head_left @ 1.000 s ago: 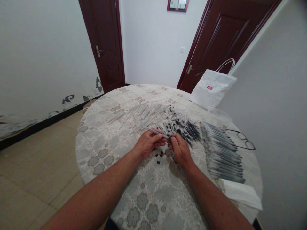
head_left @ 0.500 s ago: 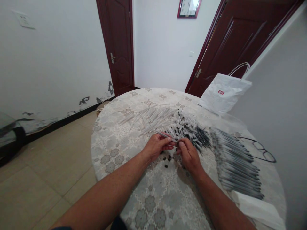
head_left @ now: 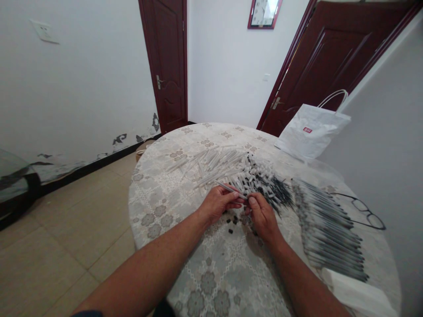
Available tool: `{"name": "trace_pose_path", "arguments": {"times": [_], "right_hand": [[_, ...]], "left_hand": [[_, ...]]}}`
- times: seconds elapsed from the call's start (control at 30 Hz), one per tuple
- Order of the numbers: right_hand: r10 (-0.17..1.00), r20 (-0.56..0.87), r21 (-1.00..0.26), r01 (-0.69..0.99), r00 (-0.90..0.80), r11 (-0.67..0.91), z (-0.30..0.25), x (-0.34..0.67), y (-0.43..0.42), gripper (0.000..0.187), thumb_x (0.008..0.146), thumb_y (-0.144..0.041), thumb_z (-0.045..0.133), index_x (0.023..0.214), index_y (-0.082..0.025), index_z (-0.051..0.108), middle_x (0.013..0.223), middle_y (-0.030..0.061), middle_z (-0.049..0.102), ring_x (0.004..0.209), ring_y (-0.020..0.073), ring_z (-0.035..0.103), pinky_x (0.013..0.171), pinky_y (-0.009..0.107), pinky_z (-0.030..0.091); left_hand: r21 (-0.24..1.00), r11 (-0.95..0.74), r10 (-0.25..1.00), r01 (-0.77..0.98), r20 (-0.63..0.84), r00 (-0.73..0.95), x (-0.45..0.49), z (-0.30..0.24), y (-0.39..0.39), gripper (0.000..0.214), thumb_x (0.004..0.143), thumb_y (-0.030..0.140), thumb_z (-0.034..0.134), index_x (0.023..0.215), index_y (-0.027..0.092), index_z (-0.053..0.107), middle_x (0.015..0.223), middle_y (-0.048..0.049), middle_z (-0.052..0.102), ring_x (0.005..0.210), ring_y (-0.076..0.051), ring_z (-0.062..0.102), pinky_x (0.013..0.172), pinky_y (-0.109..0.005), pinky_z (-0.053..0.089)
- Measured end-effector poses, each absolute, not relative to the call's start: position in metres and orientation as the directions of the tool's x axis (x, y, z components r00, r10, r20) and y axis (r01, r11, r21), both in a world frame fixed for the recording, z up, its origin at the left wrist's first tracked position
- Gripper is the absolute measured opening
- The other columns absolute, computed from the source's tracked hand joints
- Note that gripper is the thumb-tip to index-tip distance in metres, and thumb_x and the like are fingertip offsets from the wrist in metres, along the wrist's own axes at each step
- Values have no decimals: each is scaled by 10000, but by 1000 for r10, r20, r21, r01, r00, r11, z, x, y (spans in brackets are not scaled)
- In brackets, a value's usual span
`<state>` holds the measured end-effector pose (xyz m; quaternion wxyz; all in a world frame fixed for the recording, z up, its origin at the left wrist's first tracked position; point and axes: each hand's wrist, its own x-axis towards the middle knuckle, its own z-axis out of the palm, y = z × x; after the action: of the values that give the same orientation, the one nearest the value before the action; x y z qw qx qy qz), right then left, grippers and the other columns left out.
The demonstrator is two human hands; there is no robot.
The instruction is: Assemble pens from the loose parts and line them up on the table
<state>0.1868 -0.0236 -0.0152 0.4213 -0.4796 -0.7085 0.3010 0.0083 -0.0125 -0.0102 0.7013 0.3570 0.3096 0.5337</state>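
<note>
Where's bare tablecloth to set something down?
Left: between table edge, left forearm and pale tubes. Front: between both forearms, nearer than the small black pieces. Far: past the tubes, left of the white bag. Crowded: the pile beyond the right hand, and the right side with rods and glasses.

White paper-like carrier bag (head_left: 313, 132), small red label on its front, two handles up, stands tilted at the far right of the round worktop (head_left: 148, 189), which wears a floral cloth. Black-framed eyeglasses (head_left: 366, 213) lie near its right edge. Beyond: two dark red doors (head_left: 167, 66), lever handles; red-framed clock (head_left: 264, 14) on the wall between. Left wall (head_left: 89, 75): socket plate (head_left: 45, 31), paint flaking low down. Floor (head_left: 72, 233) of beige tiles.
</note>
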Motion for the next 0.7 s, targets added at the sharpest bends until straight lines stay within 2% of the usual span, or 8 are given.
{"name": "trace_pose_path", "arguments": {"times": [0.1,0.23,0.37,0.6,0.7], "right_hand": [[929,327,-821,434,-174,370,-15,188,-24,238,955,-427,497,1064,-224,556,829,14,651,696,185,604,663,298,447],[922,339,-787,480,-187,387,-14,187,-24,208,960,-405,474,955,-226,578,731,-3,624,670,181,579,641,288,420],[921,333,-784,485,-200,388,-12,185,-25,282,986,-409,419,831,-230,571,691,-11,604,651,169,558,626,277,398],[935,289,-829,436,-204,351,-12,185,-24,313,993,-430,407,820,-231,577,677,-12,616,622,166,561,600,274,398],[926,318,-820,432,-205,377,-12,186,-23,250,979,-424,442,933,-230,594,729,-8,637,660,169,584,633,274,424]], "left_hand": [[826,165,972,-538,-42,233,8,-10,-12,310,721,301,815,920,132,648,875,-91,745,793,-195,729,750,-322,586],[827,173,971,-534,-54,231,8,-9,-13,319,707,294,827,910,130,644,847,-92,742,783,-198,731,731,-311,583],[826,176,969,-535,-51,240,8,-9,-13,325,708,298,832,912,131,642,868,-98,740,783,-192,729,736,-312,586],[847,164,969,-505,-41,245,7,-13,-10,303,739,314,815,918,136,647,885,-96,737,812,-199,726,761,-335,591],[875,140,972,-463,-31,234,6,-13,-10,301,740,326,812,922,140,661,843,-78,724,797,-205,722,759,-351,592]]}}
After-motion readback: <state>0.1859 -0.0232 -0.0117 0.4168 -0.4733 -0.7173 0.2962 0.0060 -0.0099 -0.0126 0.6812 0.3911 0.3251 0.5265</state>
